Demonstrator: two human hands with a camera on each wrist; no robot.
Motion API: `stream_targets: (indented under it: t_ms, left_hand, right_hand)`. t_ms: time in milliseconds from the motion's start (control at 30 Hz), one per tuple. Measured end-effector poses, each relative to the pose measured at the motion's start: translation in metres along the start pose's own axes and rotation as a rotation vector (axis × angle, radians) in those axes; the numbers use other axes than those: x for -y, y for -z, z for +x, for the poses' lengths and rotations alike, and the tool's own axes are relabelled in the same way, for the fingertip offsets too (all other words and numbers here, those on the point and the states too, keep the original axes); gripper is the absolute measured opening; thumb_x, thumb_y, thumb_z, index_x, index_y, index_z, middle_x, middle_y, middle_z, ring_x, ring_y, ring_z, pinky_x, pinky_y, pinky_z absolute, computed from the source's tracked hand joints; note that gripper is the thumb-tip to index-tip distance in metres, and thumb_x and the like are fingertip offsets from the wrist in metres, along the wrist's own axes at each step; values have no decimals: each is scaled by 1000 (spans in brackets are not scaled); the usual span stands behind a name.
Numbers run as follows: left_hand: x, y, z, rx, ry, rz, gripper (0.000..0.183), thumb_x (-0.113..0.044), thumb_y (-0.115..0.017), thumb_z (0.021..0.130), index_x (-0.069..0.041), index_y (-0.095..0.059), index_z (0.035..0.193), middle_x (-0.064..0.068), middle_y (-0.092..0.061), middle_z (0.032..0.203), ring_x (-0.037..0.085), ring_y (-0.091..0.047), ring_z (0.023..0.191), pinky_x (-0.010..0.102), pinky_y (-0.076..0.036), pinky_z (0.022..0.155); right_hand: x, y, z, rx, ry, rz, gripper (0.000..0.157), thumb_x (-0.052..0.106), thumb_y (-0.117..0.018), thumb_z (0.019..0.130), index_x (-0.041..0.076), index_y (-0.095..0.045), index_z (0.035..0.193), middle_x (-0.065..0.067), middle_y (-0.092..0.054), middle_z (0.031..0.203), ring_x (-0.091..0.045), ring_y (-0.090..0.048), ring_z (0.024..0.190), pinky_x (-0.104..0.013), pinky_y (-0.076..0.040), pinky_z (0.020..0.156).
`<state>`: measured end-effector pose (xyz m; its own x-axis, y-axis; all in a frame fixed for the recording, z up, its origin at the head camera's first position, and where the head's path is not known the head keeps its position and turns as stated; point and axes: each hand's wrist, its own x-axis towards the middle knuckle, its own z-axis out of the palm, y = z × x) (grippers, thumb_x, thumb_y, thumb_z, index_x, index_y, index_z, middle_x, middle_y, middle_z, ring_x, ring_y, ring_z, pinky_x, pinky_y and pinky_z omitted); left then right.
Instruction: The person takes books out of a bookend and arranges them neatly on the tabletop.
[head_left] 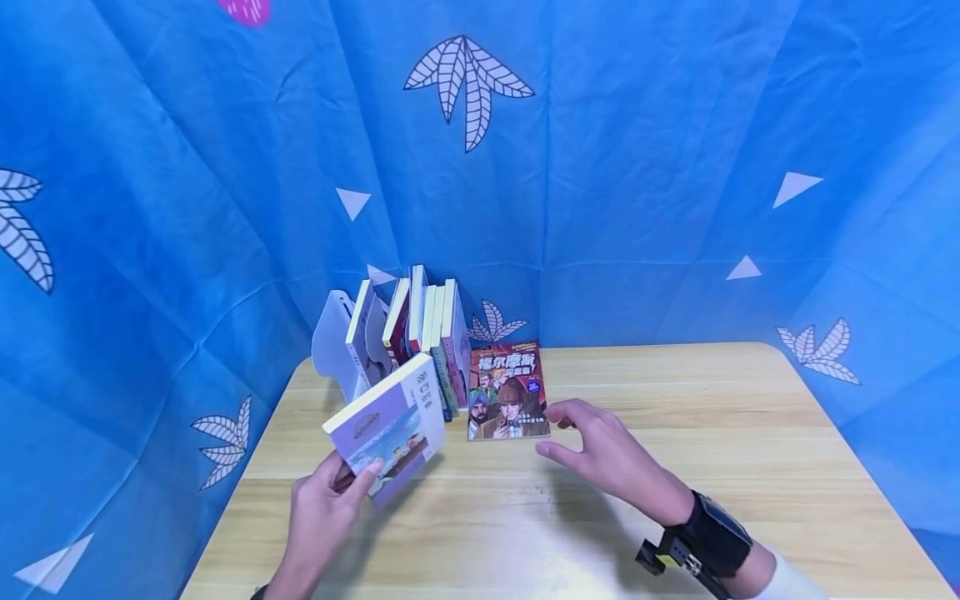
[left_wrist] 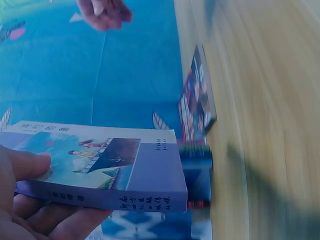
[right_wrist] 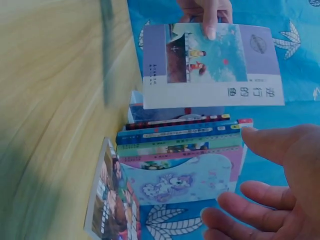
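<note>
My left hand (head_left: 322, 508) grips a purple and white paperback book (head_left: 397, 425) by its edge, thumb on the front cover and fingers behind. The book is held tilted above the table, in front of the upright books. In the right wrist view its cover (right_wrist: 215, 65) shows a boat and two figures. My right hand (head_left: 600, 442) hovers with fingers parted and nothing in them, just right of a red comic-style book (head_left: 510, 392). That red book leans back, cover outward, beside the row. In the right wrist view the right hand (right_wrist: 280, 190) is near the row of books (right_wrist: 180, 142).
A white book stand (head_left: 333, 333) with several upright books (head_left: 431, 325) stands at the table's back left. Blue patterned cloth (head_left: 637, 167) hangs behind and at the sides of the wooden table (head_left: 690, 417). A black strap with a small camera (head_left: 705, 542) sits on the right wrist.
</note>
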<state>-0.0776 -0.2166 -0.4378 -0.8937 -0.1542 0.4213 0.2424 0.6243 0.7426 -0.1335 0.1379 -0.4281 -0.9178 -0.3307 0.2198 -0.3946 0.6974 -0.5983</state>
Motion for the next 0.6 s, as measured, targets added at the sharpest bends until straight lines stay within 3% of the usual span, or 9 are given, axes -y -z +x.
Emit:
stream_targets:
  t_ms: [100,167,300,400,600]
  left_hand:
    - [-5,-8,-2,11,-65,-45,32,5,-82,82,5,-74,113,24,-79,97,4,-76,87,10,-60,69]
    - [-9,-13,-3,29,-94,-79,31,5,-83,82,4,-75,112,22,-80,96,1,-75,87,12,-61,69]
    - [-20,-20,-6,86,-95,-115,34,1,-83,83,3,-74,115,20,-80,99,18,-80,87,15,-63,71]
    - [-28,-23,-10,131,-54,-133,35,-2,-83,84,1,-74,118,18,-80,102,28,-80,88,19,-64,71]
    - [-39,-29,-15,199,2,-204,35,-4,-83,84,-3,-75,118,16,-81,103,26,-81,88,24,-66,71]
  right_hand:
    - [0,0,-2,3,8,13,44,38,-80,91,10,-70,124,-4,-75,117,-20,-70,106,-37,-64,86]
    - [1,1,-3,9,13,22,45,38,-80,90,10,-69,125,-4,-75,118,-21,-70,107,-39,-64,87]
    - [1,2,-5,35,14,59,51,39,-81,90,10,-66,129,-5,-74,122,-24,-71,111,-43,-63,92]
    - [2,3,-6,62,11,96,57,38,-81,89,9,-62,134,-7,-72,126,-26,-70,115,-47,-62,96]
    - [3,4,-9,137,-21,151,71,45,-80,89,7,-55,143,-11,-68,137,-31,-68,122,-51,-60,102]
